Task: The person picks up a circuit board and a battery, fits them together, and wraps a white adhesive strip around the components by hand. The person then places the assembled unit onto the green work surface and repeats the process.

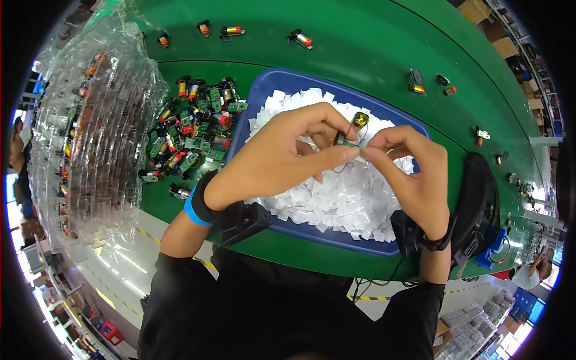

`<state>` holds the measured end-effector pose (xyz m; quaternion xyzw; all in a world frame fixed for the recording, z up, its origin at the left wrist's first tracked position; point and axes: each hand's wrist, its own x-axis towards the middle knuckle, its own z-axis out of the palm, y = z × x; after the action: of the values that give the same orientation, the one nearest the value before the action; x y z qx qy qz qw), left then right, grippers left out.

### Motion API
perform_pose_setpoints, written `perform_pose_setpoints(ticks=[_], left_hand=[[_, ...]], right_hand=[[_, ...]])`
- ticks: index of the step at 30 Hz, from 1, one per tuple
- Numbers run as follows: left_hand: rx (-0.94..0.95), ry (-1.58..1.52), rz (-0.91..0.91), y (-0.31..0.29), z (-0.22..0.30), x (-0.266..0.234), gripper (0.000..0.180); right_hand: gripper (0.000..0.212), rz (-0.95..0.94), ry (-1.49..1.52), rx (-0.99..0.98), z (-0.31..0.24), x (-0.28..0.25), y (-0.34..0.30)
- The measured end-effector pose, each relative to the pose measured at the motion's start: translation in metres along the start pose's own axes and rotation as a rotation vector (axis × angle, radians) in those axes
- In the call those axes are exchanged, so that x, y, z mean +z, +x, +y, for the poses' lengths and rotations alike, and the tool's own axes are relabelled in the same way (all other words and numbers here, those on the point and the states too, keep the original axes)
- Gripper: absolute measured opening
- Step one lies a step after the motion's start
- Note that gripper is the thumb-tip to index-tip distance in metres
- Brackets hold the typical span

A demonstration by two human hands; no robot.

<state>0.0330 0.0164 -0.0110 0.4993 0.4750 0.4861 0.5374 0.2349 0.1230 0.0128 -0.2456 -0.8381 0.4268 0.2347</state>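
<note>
Over the blue bin, my left hand is closed on a small wired circuit board, pinching it between thumb and fingers. A yellow-ended cylindrical cell hangs on thin dark wires just above the fingertips. My right hand meets the left one at the board's right end, thumb and forefinger pressed together. What sits in that pinch is too small to make out. Many small white paper-like pieces fill the bin beneath both hands.
A heap of circuit boards with coloured cells lies left of the bin. Stacked clear plastic trays stand at far left. Several loose assemblies are scattered over the green table. A black pouch lies at right.
</note>
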Motion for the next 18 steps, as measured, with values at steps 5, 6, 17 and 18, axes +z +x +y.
perform_pose_setpoints(ticks=[5, 6, 17, 18], left_hand=[[-0.060, 0.177, 0.088, 0.000, 0.002, 0.006, 0.018], [-0.085, 0.192, 0.126, -0.001, 0.000, 0.007, 0.016], [0.109, 0.097, 0.120, 0.000, -0.008, 0.012, 0.009], [0.149, 0.067, 0.128, 0.001, -0.011, 0.014, 0.007]], right_hand=[[0.012, -0.008, -0.212, -0.165, 0.000, -0.001, 0.002], [0.012, 0.010, -0.279, -0.254, -0.001, -0.001, 0.003], [0.027, -0.023, 0.189, 0.083, 0.007, 0.001, 0.004], [0.029, -0.031, 0.325, 0.061, 0.006, 0.002, 0.004]])
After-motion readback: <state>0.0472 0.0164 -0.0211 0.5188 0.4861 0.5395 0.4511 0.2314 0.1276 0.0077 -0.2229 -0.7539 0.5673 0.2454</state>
